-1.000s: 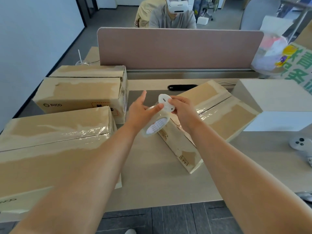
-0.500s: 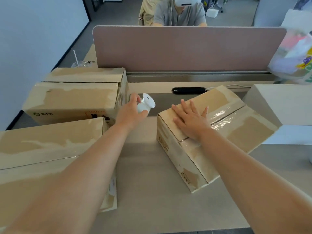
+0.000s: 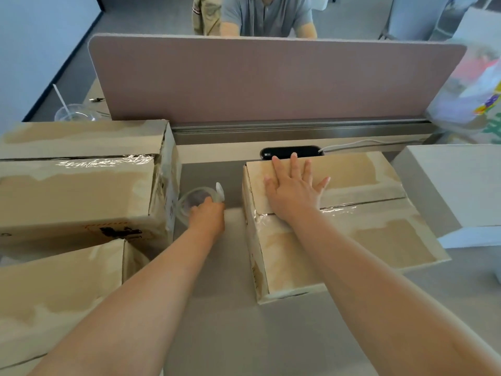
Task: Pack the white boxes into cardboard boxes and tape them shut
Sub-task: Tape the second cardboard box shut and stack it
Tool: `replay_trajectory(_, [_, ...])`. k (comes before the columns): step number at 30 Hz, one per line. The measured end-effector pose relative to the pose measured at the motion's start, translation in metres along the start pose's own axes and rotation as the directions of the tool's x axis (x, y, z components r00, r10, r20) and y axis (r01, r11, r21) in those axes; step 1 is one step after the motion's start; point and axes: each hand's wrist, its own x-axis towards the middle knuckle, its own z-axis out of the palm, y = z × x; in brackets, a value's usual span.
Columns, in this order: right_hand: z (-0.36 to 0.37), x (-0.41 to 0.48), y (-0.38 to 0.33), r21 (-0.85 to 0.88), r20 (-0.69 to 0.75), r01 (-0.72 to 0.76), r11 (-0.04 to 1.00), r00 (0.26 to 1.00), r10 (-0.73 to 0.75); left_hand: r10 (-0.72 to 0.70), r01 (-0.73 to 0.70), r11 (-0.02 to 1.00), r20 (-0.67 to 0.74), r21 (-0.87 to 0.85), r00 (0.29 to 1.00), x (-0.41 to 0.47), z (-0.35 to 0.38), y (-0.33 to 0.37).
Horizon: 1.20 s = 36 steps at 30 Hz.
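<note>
A taped cardboard box (image 3: 352,234) lies on the desk right of centre, with clear tape along its top seam. My right hand (image 3: 294,189) rests flat on its far left top, fingers spread. My left hand (image 3: 207,217) grips a clear tape roll (image 3: 196,203) with a white cutter, low on the desk between this box and the taped cardboard boxes on the left (image 3: 81,185). A third cardboard box (image 3: 59,289) sits at the near left. A white box (image 3: 455,183) stands at the right.
A pink divider panel (image 3: 271,80) runs across the back of the desk, and a person sits behind it. A black cable port (image 3: 290,152) lies beyond the box. A plastic cup with a straw (image 3: 73,113) is far left; a plastic bag (image 3: 471,99) far right.
My left hand has carried the tape roll down to the desk by the left boxes. My right hand left the roll, landed flat on the box and slid further along its top.
</note>
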Motion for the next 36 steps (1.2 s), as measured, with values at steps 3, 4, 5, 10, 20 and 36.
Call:
replay_trajectory(3, [-0.001, 0.004, 0.000, 0.012, 0.001, -0.016, 1.000, 1.000, 0.016, 0.032, -0.034, 0.998, 0.047, 0.048, 0.998, 0.001, 0.004, 0.007])
replay_trajectory(4, [-0.002, 0.005, 0.000, 0.017, 0.001, -0.018, 1.000, 1.000, 0.018, 0.030, -0.033, 0.999, 0.064, 0.035, 0.997, 0.002, 0.006, 0.007])
replay_trajectory(5, [-0.002, 0.005, 0.000, 0.023, 0.002, -0.017, 1.000, 1.000, 0.017, 0.026, -0.028, 0.999, 0.083, 0.021, 0.996, 0.002, 0.007, 0.007])
replay_trajectory(10, [-0.004, 0.005, 0.005, 0.080, -0.003, 0.015, 0.997, 1.000, -0.015, 0.049, -0.040, 0.997, 0.139, -0.069, 0.989, -0.006, 0.014, 0.009])
replay_trajectory(20, [-0.017, -0.021, 0.059, 0.253, -0.152, 0.296, 0.921, 0.952, -0.264, -0.331, 0.060, 0.803, -0.360, -0.594, 0.872, -0.060, -0.040, 0.064])
replay_trajectory(36, [-0.045, -0.046, 0.181, 0.095, -0.106, 0.047, 0.994, 0.994, -0.037, -0.487, 0.333, 0.821, -0.264, -0.463, 0.833, -0.097, -0.029, 0.153])
